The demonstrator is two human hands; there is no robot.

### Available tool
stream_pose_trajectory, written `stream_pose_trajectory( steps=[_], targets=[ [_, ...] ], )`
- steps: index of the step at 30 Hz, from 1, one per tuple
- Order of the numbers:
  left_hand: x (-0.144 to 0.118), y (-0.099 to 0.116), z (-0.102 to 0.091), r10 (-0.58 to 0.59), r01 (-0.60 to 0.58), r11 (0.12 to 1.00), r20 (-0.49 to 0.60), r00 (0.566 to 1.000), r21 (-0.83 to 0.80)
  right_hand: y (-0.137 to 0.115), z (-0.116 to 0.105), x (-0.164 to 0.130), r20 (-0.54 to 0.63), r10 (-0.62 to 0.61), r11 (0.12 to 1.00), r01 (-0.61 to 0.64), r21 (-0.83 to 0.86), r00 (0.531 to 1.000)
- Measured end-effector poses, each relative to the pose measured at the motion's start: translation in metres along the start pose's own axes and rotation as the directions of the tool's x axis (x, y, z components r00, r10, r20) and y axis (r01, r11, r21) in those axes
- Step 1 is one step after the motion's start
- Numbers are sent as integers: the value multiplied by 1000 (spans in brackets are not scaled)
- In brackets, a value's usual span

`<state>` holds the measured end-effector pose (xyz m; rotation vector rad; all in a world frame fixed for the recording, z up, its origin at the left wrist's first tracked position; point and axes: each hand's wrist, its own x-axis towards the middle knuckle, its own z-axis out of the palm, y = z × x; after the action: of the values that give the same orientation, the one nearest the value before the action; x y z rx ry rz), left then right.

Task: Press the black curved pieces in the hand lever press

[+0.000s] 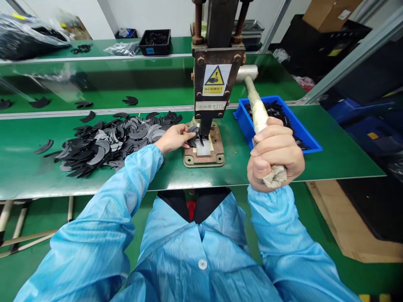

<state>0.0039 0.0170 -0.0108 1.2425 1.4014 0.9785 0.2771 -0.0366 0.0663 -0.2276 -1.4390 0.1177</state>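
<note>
In the head view, the person in a light blue coat is standing at a green surface (37,167) in front of a hand press (217,75). The right hand (274,153) is closing fully around the wrapped lever (258,113) of the press, gripping it near its lower end, and the lever is running up to the right side of the press body. The left hand (173,137) is reaching to the base plate (204,157) of the press, and its fingertips are pinching a small black curved piece (192,131) just beside the ram, which is standing low over a white pad on the plate. To the left of this hand, a big pile of black curved pieces (110,142) is lying on the surface, touching the wrist area. A blue bin (307,140) with more black pieces is sitting to the right of the press, behind the right hand. A yellow warning label (216,79) is showing on the press front. Farther back, a black tray (155,42) is resting on another green surface.
</note>
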Motion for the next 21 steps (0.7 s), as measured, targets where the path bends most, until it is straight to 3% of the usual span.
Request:
stream_pose_trajectory(
  steps=[11, 17, 21],
  targets=[
    [2, 12, -3, -139, 144, 989, 93, 986, -42, 1, 0, 1, 4, -18, 1000, 18, -1, 1000],
    [1, 20, 2, -309, 321, 942, 114, 944, -103, 2, 0, -2, 1, -14, 1000, 14, -16, 1000],
    [-2, 19, 5, -310, 322, 937, 103, 945, -138, 2, 7, 9, -54, -31, 999, 30, -16, 998]
  ],
)
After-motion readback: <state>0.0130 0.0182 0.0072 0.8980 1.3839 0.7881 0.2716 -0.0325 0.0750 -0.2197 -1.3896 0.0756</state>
